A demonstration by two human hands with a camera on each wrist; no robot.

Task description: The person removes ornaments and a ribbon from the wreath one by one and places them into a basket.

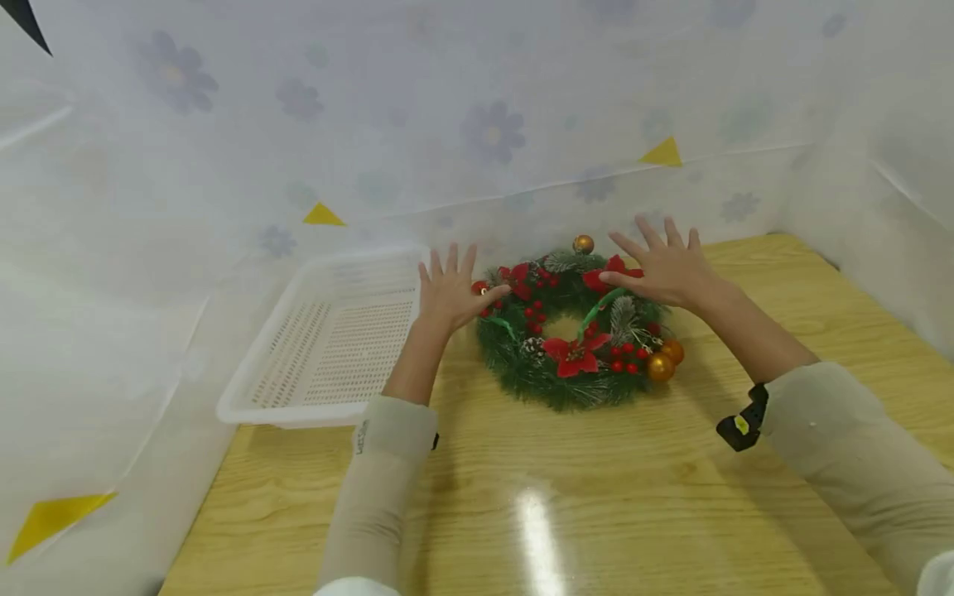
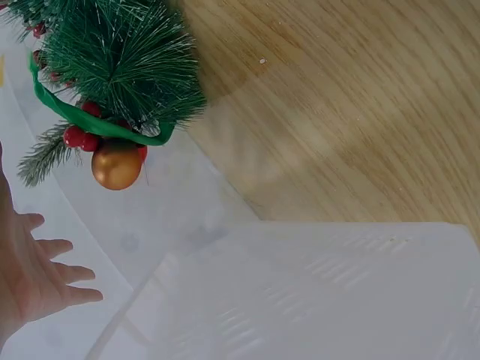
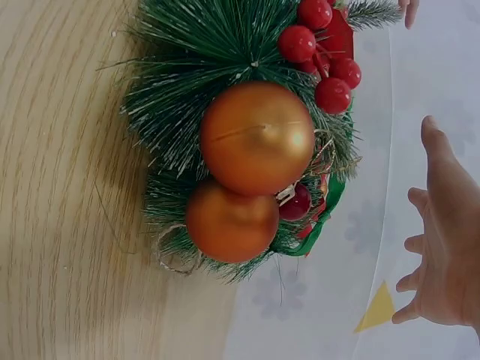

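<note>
A green Christmas wreath [image 1: 555, 393] lies on the table, trimmed with red poinsettias [image 1: 574, 354], red berries, a pine cone and gold baubles [image 1: 661, 367]. A green ribbon [image 1: 599, 313] crosses its ring. My left hand [image 1: 447, 300] is spread beside the wreath's left edge, its thumb reaching over the red trim. Over the wreath's back right side, my right hand [image 1: 669, 271] is held with fingers fanned out. Neither hand grips anything. In the right wrist view two gold baubles [image 3: 257, 139] fill the middle, and the right hand [image 3: 450, 247] shows at the right edge.
A white plastic basket [image 1: 231, 406] with a slotted bottom stands at the left, right by the left forearm. Pale flowered sheeting [image 1: 492, 74] walls the wooden table [image 1: 477, 513] at the back and sides. Yellow triangles [image 1: 324, 215] mark the sheeting.
</note>
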